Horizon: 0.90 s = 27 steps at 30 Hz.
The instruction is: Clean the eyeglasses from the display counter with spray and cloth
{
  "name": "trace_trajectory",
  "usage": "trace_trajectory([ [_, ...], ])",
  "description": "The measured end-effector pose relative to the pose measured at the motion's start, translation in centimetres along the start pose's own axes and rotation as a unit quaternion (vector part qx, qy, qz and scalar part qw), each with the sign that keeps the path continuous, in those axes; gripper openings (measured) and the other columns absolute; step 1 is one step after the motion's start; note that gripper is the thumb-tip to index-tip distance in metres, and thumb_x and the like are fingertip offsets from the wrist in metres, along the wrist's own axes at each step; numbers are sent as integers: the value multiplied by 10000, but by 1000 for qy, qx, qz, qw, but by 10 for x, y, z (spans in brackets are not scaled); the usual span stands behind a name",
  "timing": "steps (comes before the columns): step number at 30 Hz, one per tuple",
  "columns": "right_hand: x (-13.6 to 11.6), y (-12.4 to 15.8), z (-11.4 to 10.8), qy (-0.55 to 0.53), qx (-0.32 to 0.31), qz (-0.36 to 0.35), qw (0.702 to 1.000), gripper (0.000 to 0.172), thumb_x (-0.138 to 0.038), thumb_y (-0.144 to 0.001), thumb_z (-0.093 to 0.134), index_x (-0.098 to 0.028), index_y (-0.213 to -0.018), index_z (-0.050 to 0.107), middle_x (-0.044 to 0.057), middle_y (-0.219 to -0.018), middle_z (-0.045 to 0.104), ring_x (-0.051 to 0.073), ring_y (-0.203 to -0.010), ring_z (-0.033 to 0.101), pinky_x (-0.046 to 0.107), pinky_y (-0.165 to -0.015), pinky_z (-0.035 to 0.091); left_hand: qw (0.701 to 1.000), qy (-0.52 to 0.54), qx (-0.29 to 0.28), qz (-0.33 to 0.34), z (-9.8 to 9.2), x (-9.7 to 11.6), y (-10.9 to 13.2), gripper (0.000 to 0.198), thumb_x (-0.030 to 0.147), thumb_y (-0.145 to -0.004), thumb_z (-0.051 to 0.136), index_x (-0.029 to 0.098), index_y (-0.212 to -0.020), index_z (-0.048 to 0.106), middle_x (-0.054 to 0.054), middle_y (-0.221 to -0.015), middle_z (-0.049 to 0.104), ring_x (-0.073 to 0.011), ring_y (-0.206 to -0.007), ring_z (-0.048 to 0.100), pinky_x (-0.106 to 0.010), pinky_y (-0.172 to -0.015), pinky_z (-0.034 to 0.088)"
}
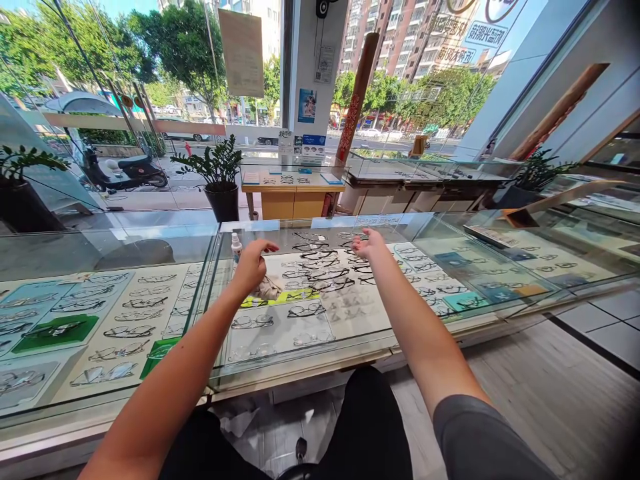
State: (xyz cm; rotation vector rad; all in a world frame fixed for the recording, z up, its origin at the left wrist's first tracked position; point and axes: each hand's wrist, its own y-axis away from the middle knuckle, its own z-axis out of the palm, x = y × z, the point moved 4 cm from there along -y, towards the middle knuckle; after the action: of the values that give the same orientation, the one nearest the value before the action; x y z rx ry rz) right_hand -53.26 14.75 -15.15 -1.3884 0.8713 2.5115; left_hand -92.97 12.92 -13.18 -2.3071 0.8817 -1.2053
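My left hand (251,265) is raised over the glass counter, fingers stretched loosely to the right, holding nothing that I can see. Just behind it stands a small white spray bottle (237,248). A crumpled beige cloth (267,289) lies below that hand, partly hidden by it. My right hand (367,244) hovers at the far side of the counter with its fingers apart and slightly curled. Between and below both hands, several dark-framed eyeglasses (327,275) lie in rows; some appear to rest on the glass top. A clear-looking pair (350,235) is nearest my right fingertips.
Glass display cases (145,320) with more eyeglasses extend left and right. A wooden stand (520,217) is on the right case. Beyond the counter are a potted plant (221,193), a low display table (293,190) and large windows. My knees are against the counter's near side.
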Motion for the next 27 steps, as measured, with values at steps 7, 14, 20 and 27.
trace_trajectory([
  [7,1,-3,0,-31,27,35,999,185,-317,-1091,402,-287,-914,359,-30,-715,400,137,-516,285,187,-373,289,1000,-4,11,-5,-2,0,0,538,-39,-727,444,202,-1074,778,-79,-1071,799,-256,-1014,704,-400,-944,587],
  [14,-8,-3,-1,-19,40,14,999,208,-331,-1084,476,-280,-912,370,-41,-697,432,113,-487,294,174,-371,251,999,7,31,3,-3,-3,0,482,-47,-776,449,194,-1045,766,-73,-1025,793,-237,-986,729,-388,-932,601],
  [20,-26,-10,-6,15,78,-18,997,201,-317,-1096,488,-271,-913,418,-61,-631,472,126,-495,419,219,-471,454,999,13,41,6,-5,-2,1,436,-33,-814,462,205,-1032,756,-71,-1049,795,-238,-1019,751,-398,-958,616],
  [27,-32,-26,-3,44,116,-27,992,213,-309,-1090,518,-257,-894,451,-73,-601,483,124,-522,477,237,-562,489,999,6,36,7,-9,4,3,441,-33,-807,467,210,-1033,757,-67,-1043,795,-237,-997,744,-394,-953,619],
])
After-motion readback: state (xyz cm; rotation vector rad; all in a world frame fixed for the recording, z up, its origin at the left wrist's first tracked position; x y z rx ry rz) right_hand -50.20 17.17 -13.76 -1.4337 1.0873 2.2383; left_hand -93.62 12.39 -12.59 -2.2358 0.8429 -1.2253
